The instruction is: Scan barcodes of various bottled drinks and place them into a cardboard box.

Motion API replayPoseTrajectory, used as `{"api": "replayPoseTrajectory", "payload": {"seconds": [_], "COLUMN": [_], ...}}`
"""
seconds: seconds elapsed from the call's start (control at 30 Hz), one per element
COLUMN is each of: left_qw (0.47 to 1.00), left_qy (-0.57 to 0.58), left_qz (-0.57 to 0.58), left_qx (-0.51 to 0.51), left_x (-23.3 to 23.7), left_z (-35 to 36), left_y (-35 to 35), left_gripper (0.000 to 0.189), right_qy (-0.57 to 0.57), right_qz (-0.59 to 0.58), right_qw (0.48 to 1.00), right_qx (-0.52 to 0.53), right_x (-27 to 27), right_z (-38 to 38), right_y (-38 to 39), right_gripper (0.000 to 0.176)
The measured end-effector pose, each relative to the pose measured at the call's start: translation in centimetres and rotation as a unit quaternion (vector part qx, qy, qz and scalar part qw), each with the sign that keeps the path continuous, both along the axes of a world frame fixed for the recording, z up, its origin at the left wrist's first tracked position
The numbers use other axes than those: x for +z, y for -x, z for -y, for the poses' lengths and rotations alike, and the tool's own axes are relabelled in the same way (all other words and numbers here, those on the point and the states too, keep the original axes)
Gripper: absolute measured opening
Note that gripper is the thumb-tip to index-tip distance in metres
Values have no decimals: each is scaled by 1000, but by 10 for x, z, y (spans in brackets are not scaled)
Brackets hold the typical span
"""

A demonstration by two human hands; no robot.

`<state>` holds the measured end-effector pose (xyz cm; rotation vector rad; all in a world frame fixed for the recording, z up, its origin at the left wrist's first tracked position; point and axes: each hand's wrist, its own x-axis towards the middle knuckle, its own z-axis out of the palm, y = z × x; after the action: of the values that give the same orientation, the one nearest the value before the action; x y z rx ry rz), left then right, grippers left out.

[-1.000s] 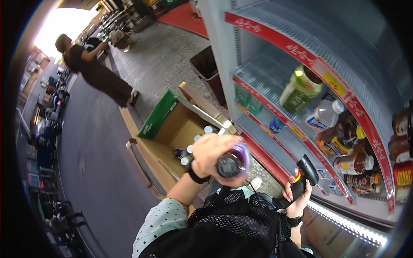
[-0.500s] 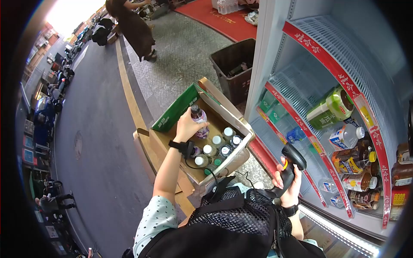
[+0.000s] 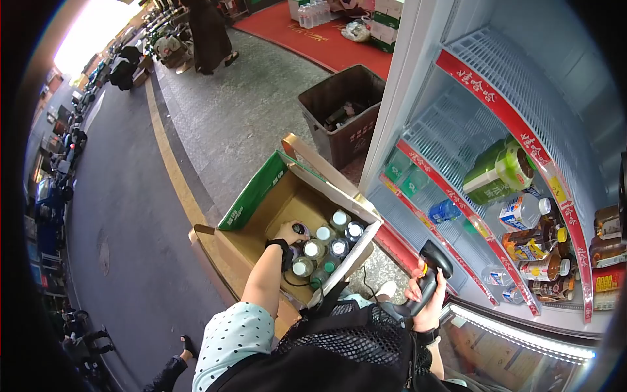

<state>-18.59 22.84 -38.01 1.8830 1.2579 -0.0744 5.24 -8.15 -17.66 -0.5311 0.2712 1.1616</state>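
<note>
Dark-capped bottle point(image 3: 300, 229): holding low inside carton, beside other bottles

Reaching into the open carton point(image 3: 253, 197) with left hand point(image 3: 285, 234). Reading the left grip as clamped around the upper part of the bottle, with the dark cap visible past the fingers. Not seeing the base; being unable to tell whether resting on the carton's bottom or hanging just above.

Noting white-capped bottles point(image 3: 313, 249) crowding just to the right, plus a green-capped bottle point(image 3: 330, 266) among them.

Holding a black handheld scanner point(image 3: 436, 259) in right hand point(image 3: 429, 313), outside the carton and near the fridge shelves point(image 3: 486, 90). Wrapping the right grip around the handle, with a finger at or near the yellow trigger.

Judging the step in hand as placing the bottle among its neighbours, not scanning. Judging the next move as calling for a check of upright footing, then for parting the left fingers and lifting straight out, clear of the adjacent caps, while holding the scanner well away from the carton wall.
</note>
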Motion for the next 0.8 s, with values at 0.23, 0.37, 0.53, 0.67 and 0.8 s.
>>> {"api": "replayPoseTrajectory", "payload": {"seconds": [0.23,0.37,0.53,0.67,0.8], "left_qw": [964,955,958,966,949], "left_qy": [159,170,171,85,-273], "left_qz": [-138,-189,-184,-227,-151], "left_qx": [-165,-152,-139,-89,50], "left_x": [16,18,42,72,157], "left_z": [-20,-4,-1,-7,22], "left_y": [-19,2,-13,-15,-27], "left_gripper": [96,99,106,88,64], "right_qy": [-19,-16,-59,-51,-78], "right_qz": [-53,-43,-63,-44,-33], "right_qw": [998,998,996,995,992], "right_qx": [-30,-38,-39,-69,-93], "right_x": [-1,-5,-12,-6,2], "right_z": [14,28,53,70,104], "right_y": [11,11,-1,-9,-28], "right_gripper": [41,39,39,37,33]}}
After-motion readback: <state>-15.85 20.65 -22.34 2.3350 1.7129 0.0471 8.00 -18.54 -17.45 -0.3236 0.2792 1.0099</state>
